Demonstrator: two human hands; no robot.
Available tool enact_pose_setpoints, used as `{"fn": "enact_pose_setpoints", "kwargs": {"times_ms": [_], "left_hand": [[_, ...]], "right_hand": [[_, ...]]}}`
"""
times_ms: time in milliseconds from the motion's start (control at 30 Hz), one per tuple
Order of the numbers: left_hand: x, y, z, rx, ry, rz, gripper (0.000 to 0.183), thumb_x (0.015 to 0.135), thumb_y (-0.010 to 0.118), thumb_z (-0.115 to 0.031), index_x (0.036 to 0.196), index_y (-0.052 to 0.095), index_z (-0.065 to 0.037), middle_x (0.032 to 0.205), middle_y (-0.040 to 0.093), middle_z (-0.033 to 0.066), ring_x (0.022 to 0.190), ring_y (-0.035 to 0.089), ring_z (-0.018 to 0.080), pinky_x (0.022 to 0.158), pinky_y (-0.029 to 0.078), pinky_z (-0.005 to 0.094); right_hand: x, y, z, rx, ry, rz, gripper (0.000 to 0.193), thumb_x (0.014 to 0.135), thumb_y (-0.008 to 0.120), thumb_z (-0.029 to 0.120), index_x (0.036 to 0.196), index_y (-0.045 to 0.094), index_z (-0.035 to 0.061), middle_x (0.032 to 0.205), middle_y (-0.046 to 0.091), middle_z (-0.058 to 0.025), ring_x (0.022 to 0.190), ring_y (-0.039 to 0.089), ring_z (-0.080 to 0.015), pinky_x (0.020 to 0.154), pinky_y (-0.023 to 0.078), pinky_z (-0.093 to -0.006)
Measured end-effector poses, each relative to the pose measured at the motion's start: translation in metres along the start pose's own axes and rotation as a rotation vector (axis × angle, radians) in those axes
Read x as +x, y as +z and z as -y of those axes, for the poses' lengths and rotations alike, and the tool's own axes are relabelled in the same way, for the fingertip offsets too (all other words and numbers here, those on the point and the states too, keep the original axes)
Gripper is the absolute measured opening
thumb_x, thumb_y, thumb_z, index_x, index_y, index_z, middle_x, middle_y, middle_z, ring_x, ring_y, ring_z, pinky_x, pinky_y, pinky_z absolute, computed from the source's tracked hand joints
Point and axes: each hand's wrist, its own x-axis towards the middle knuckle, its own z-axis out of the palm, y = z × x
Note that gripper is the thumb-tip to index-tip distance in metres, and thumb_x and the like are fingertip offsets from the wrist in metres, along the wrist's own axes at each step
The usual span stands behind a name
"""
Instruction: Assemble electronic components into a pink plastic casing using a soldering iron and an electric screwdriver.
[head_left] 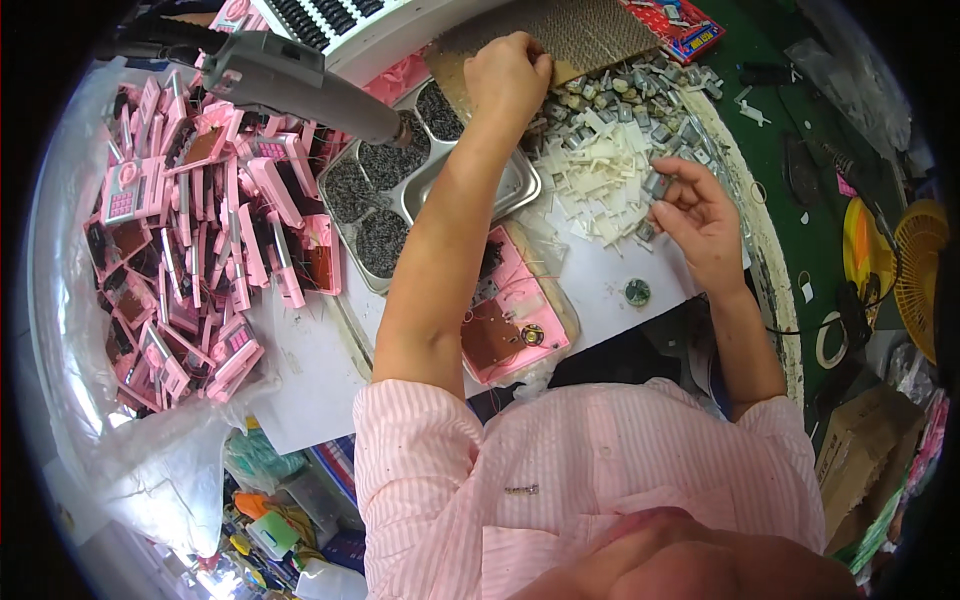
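Note:
My left hand (508,75) is closed over the edge of a brown corrugated cardboard sheet (590,35); whatever its fingers hold is hidden. Between the thumb and fingers of my right hand (703,215) is a small grey metal motor (656,186). Beside that hand lies a heap of white plastic pieces (600,175), with many more grey motors (690,125) behind and around it. Below my left forearm sits an opened pink plastic housing (525,345) with a brown board, thin wires and a round metal part inside.
A metal tray (533,185) holds dark small parts in compartments. Above it hangs a grey power screwdriver (300,85). Pink toy housings (215,220) are piled at left. A small green round piece (636,292) lies on white paper; a yellow fan (920,270) stands right.

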Motion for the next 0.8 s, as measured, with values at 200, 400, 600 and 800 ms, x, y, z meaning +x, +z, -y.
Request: {"fn": "enact_pose_setpoints", "kwargs": {"times_ms": [200, 400, 600, 800], "left_hand": [[0.0, 0.003, -0.01, 0.18, 0.139, -0.018, 0.02, 0.08, 0.073, -0.034, 0.089, 0.075, -0.016, 0.087, 0.072, 0.0041, 0.086, 0.069, 0.0278, 0.08, 0.045, 0.0478], [0.005, 0.018, -0.007, 0.251, 0.247, -0.051, 0.016, 0.087, 0.066, -0.029, 0.086, 0.072, -0.014, 0.081, 0.071, 0.0073, 0.08, 0.069, 0.0302, 0.078, 0.046, 0.0491], [-0.016, -0.028, -0.037, -0.271, 0.037, -0.137, 0.038, 0.088, 0.069, -0.038, 0.105, 0.071, -0.004, 0.098, 0.075, 0.0194, 0.092, 0.073, 0.0298, 0.083, 0.056, 0.0444], [-0.147, -0.118, -0.063, -0.667, -0.08, 0.006, 0.011, 0.09, 0.071, -0.003, 0.1, 0.071, 0.001, 0.09, 0.073, 0.0075, 0.077, 0.067, 0.0105, 0.074, 0.053, 0.0241]], "right_hand": [[-0.017, -0.021, -0.001, -0.026, 0.029, -0.033, 0.044, 0.094, 0.062, -0.004, 0.137, 0.051, -0.0045, 0.09, 0.059, -0.0021, 0.08, 0.055, -0.0064, 0.075, 0.044, -0.0197], [-0.036, -0.025, 0.011, -0.12, 0.021, -0.066, 0.045, 0.093, 0.063, -0.004, 0.136, 0.053, -0.0042, 0.089, 0.058, -0.0011, 0.08, 0.053, -0.0064, 0.076, 0.043, -0.0202], [-0.059, -0.04, 0.021, -0.377, 0.114, 0.005, 0.041, 0.09, 0.064, 0.0, 0.13, 0.062, 0.0047, 0.082, 0.055, 0.0035, 0.076, 0.049, -0.0048, 0.072, 0.042, -0.0204], [-0.069, -0.023, 0.016, -0.595, 0.273, 0.295, 0.038, 0.088, 0.064, 0.004, 0.126, 0.064, 0.0064, 0.075, 0.055, 0.0042, 0.068, 0.05, -0.0044, 0.063, 0.041, -0.0223]]}}
